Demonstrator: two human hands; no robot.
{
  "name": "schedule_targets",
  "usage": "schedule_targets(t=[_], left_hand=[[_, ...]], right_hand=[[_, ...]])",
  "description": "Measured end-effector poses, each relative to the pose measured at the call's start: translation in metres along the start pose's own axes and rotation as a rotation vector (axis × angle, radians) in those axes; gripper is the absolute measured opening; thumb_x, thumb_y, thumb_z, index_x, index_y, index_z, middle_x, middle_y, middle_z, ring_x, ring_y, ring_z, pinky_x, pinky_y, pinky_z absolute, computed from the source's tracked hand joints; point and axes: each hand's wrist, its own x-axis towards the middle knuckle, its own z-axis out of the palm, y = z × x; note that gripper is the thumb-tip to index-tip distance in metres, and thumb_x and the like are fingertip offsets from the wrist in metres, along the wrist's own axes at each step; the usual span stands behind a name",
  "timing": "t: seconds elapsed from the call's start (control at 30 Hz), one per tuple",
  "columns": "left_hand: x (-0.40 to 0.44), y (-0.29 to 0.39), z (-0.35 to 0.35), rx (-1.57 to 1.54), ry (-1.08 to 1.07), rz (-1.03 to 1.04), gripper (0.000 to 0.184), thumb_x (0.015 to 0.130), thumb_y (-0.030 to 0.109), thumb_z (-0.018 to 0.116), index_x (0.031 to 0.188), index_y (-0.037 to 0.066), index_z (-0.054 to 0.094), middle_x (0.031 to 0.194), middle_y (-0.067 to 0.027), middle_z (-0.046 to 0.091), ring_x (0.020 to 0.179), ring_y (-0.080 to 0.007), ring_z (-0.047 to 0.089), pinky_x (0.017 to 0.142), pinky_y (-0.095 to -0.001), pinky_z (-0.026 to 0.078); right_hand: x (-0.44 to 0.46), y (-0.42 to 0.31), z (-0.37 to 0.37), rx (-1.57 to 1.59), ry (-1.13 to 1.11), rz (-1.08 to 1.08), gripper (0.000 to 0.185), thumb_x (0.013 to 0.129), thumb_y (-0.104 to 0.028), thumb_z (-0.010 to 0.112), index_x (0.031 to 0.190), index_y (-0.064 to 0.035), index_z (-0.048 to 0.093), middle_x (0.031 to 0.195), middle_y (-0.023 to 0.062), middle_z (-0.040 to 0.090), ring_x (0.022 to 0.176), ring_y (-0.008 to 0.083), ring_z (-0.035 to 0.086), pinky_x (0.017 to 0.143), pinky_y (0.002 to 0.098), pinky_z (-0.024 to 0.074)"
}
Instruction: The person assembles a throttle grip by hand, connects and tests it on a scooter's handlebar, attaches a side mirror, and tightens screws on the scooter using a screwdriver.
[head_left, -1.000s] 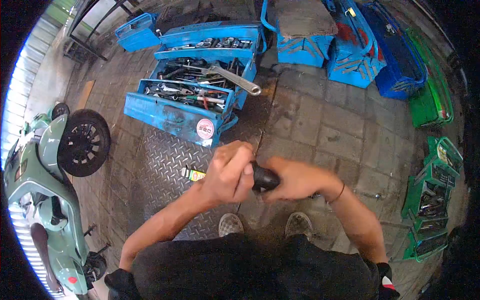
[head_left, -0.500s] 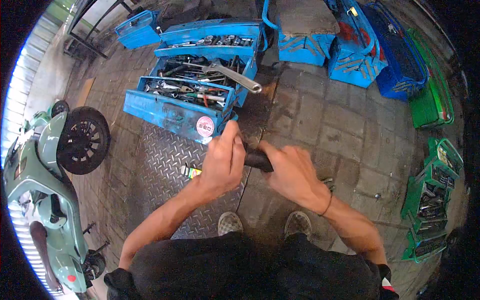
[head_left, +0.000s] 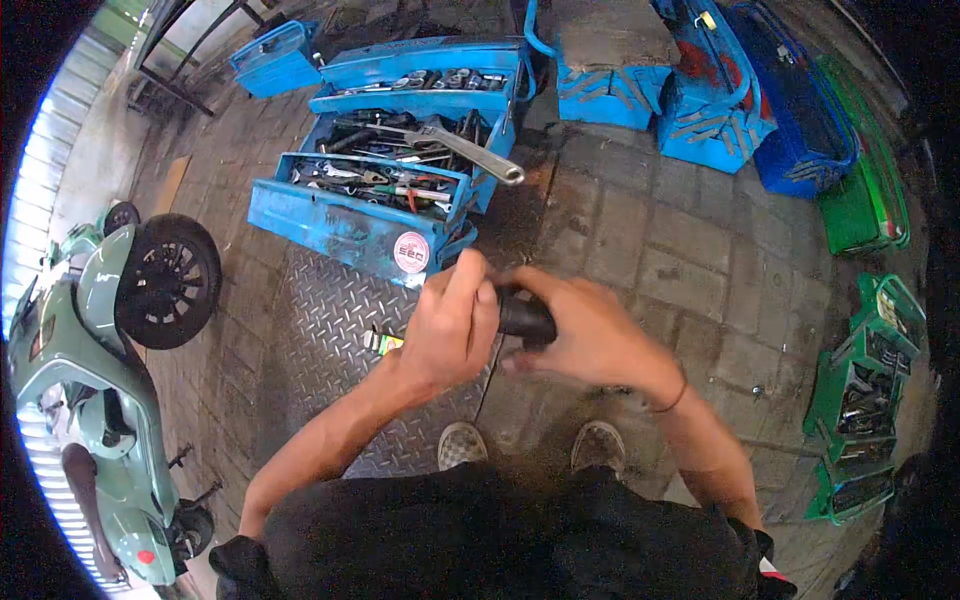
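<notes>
Well left of the left grip (head_left: 450, 325), a pale-green scooter (head_left: 70, 345). Left of and beyond it, an open blue metal toolbox (head_left: 330, 225) full of tools. In the closed left grip, sticking out rightward, a partly hidden black cylinder (head_left: 527, 317): probably stiff, light, perhaps slippery, best held around the exposed end. Immediately right, curled about that end, the blurred right grip (head_left: 605, 335); firmness impossible to tell.

1 round pink-and-white sticker (head_left: 411, 253) with illegible lettering on the open blue toolbox (head_left: 325, 218)
</notes>
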Motion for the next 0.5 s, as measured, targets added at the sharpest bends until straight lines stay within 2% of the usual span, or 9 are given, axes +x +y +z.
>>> schedule_targets(t=[0.07,0.1,0.13,0.2,0.27,0.3,0.43,0.47,0.5], left_hand=[[-0.001,-0.003,-0.002,-0.035,-0.015,0.304,0.009,0.097,-0.001,0.05,0.102,-0.002,0.043,0.075,-0.0288,0.056,0.072,-0.0541,0.057,0.061,-0.0575,0.04],[-0.003,-0.005,0.003,-0.04,-0.014,0.306,0.009,0.097,-0.001,0.05,0.102,-0.002,0.043,0.075,-0.0288,0.056,0.072,-0.0541,0.057,0.061,-0.0575,0.04],[-0.007,-0.01,0.01,-0.033,-0.042,0.182,0.009,0.097,-0.001,0.05,0.101,-0.002,0.043,0.075,-0.0285,0.056,0.072,-0.0538,0.057,0.061,-0.0573,0.041],[-0.008,-0.012,0.016,-0.025,-0.065,0.052,0.008,0.097,-0.001,0.05,0.101,-0.002,0.043,0.075,-0.0282,0.055,0.072,-0.0536,0.057,0.061,-0.0571,0.041],[-0.006,-0.012,0.019,0.018,-0.06,-0.197,0.009,0.096,-0.002,0.051,0.101,-0.003,0.043,0.078,-0.029,0.055,0.072,-0.053,0.057,0.062,-0.0567,0.042],[-0.005,-0.01,0.017,0.019,-0.058,-0.195,0.009,0.096,-0.002,0.051,0.101,-0.003,0.043,0.078,-0.029,0.055,0.072,-0.053,0.057,0.062,-0.0567,0.042],[-0.004,-0.005,0.004,-0.016,-0.004,0.067,0.009,0.097,-0.001,0.051,0.101,-0.003,0.044,0.076,-0.0282,0.055,0.071,-0.053,0.056,0.062,-0.0572,0.042],[-0.005,-0.005,0.003,-0.021,0.012,0.195,0.009,0.098,0.0,0.051,0.102,-0.003,0.044,0.075,-0.0276,0.055,0.071,-0.0526,0.056,0.061,-0.057,0.042],[-0.005,-0.005,0.005,-0.023,0.016,0.197,0.009,0.098,0.0,0.051,0.102,-0.003,0.044,0.075,-0.0276,0.055,0.071,-0.0526,0.056,0.061,-0.057,0.042]], right_hand=[[-0.003,0.012,-0.005,0.171,-0.069,-0.075,0.058,0.073,-0.022,0.082,0.124,-0.002,0.062,0.095,0.0257,0.07,0.093,0.0459,0.068,0.084,0.0511,0.0547],[-0.003,0.022,0.0,0.228,-0.18,-0.089,0.06,0.073,-0.023,0.083,0.124,-0.0017,0.062,0.095,0.0259,0.07,0.093,0.0459,0.068,0.083,0.0505,0.0548],[-0.001,0.031,0.008,0.287,-0.289,-0.105,0.062,0.072,-0.023,0.084,0.125,-0.0014,0.061,0.094,0.0261,0.07,0.094,0.0459,0.069,0.083,0.0498,0.0548],[-0.003,0.02,0.025,0.156,-0.193,0.026,0.061,0.072,-0.023,0.083,0.126,-0.0026,0.062,0.094,0.025,0.07,0.093,0.0449,0.07,0.082,0.0511,0.0553],[-0.004,0.002,0.028,-0.283,0.014,0.161,0.062,0.072,-0.023,0.083,0.127,-0.0038,0.062,0.094,0.0234,0.071,0.091,0.0438,0.07,0.079,0.0528,0.0556],[-0.003,0.0,0.028,-0.3,0.039,0.166,0.062,0.073,-0.023,0.083,0.128,-0.0043,0.062,0.092,0.0217,0.071,0.09,0.0431,0.071,0.078,0.0542,0.0555],[-0.002,0.006,-0.004,-0.046,0.032,0.047,0.06,0.073,-0.023,0.083,0.126,-0.0048,0.063,0.09,0.0224,0.072,0.089,0.0436,0.071,0.079,0.0538,0.0557],[-0.001,0.014,-0.007,0.157,-0.118,-0.011,0.058,0.073,-0.023,0.083,0.125,-0.0055,0.064,0.091,0.0229,0.072,0.09,0.0431,0.071,0.079,0.0536,0.0558],[0.0,0.02,-0.003,0.255,-0.191,-0.046,0.057,0.073,-0.023,0.083,0.124,-0.0058,0.064,0.092,0.0231,0.072,0.09,0.0429,0.071,0.079,0.0535,0.0559]])
